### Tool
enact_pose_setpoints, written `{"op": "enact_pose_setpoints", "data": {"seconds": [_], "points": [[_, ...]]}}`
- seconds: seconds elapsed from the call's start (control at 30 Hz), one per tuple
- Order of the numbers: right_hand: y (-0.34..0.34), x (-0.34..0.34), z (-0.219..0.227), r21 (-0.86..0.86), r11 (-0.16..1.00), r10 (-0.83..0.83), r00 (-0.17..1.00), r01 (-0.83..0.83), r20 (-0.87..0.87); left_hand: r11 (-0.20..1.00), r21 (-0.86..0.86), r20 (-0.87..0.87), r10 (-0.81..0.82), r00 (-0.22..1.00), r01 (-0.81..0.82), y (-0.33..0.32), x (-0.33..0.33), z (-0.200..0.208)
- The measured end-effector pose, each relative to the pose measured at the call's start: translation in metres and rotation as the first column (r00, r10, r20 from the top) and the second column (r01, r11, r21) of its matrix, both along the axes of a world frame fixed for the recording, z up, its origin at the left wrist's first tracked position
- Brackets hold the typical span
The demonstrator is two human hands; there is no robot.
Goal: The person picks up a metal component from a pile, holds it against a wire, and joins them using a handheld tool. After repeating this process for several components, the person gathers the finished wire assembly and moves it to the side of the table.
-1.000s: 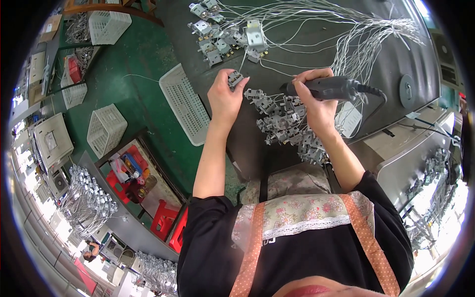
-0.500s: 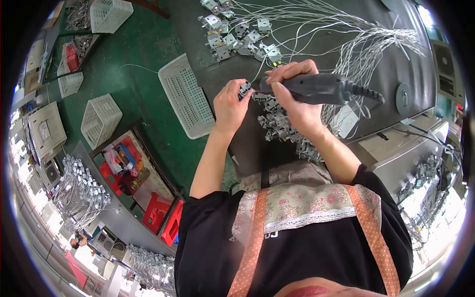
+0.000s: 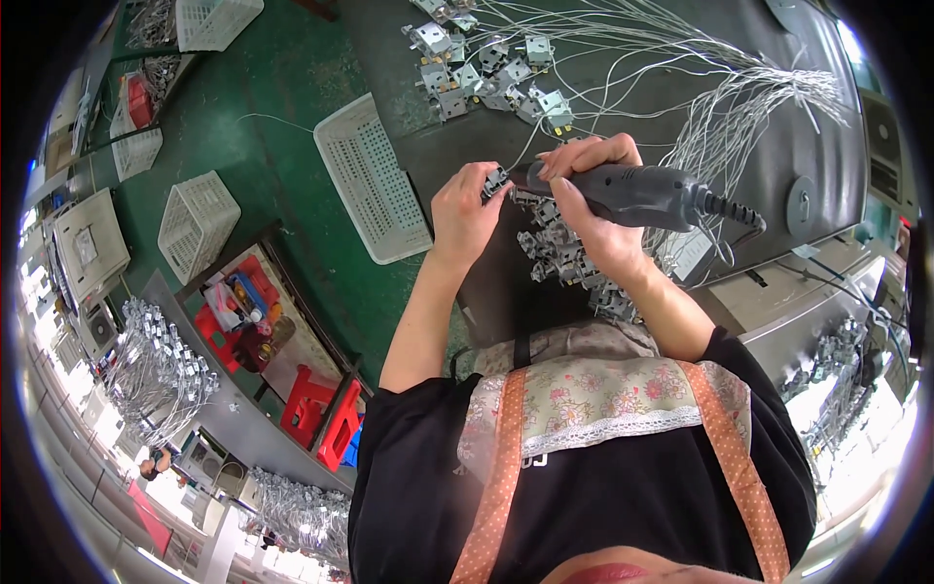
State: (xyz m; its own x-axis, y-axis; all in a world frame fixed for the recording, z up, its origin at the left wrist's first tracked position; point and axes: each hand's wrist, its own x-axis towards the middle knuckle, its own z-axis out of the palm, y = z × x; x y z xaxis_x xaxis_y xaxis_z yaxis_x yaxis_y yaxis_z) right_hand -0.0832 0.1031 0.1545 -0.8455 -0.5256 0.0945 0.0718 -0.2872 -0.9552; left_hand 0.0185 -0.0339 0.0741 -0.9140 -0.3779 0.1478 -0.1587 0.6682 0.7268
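My left hand [image 3: 463,222] pinches a small grey metal-and-plastic part [image 3: 495,182] between thumb and fingers. A corded electric screwdriver [image 3: 637,193], dark grey, lies across my right hand [image 3: 613,241], whose fingers wrap round its front. Its nose points left at the part; whether the tip touches it is too small to make out. Just below the screwdriver spreads a pile of similar parts [image 3: 559,251], partly hidden by my right hand. Beyond both hands sits another group of metal parts [image 3: 501,83], with white wires [image 3: 671,44] running off to the right.
Wires gather in a tied bundle [image 3: 803,90] on the dark table [image 3: 720,29]. A white plastic basket [image 3: 375,180] stands beyond the table's left edge. Farther left are another basket [image 3: 198,226], red stools [image 3: 316,414] and hanging clusters of wired parts [image 3: 156,365].
The table and both hands sit slightly farther right in the picture. The screwdriver is still directed at the part in my left hand, and both grips look the same.
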Motion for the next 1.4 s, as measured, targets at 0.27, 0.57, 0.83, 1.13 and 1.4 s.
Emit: {"op": "enact_pose_setpoints", "data": {"seconds": [0.27, 0.57, 0.83, 1.13, 1.4], "points": [[-0.003, -0.001, -0.006, 0.045, 0.999, -0.022, 1.0, 0.022, -0.007, 0.999, -0.041, 0.013, -0.025, 1.0, 0.026, -0.001, 0.0, -0.002], [0.019, -0.012, 0.002, 0.034, 0.995, -0.098, 0.995, 0.098, 0.0, 0.994, -0.109, 0.097, -0.018, 0.995, 0.029, -0.018, -0.004, -0.014], [0.074, -0.029, 0.002, 0.054, 0.941, -0.338, 0.94, 0.335, 0.051, 0.998, -0.017, 0.219, -0.056, 0.974, 0.061, 0.034, -0.048, 0.02], [0.076, -0.028, 0.007, 0.065, 0.93, -0.365, 0.928, 0.361, 0.08, 0.983, -0.019, 0.532, -0.144, 0.835, 0.181, 0.042, -0.083, -0.003], [0.07, -0.031, 0.0, 0.056, 0.954, -0.298, 0.951, 0.294, 0.084, 0.977, -0.102, 0.131, -0.174, 0.976, 0.188, 0.054, -0.045, 0.003]]}}
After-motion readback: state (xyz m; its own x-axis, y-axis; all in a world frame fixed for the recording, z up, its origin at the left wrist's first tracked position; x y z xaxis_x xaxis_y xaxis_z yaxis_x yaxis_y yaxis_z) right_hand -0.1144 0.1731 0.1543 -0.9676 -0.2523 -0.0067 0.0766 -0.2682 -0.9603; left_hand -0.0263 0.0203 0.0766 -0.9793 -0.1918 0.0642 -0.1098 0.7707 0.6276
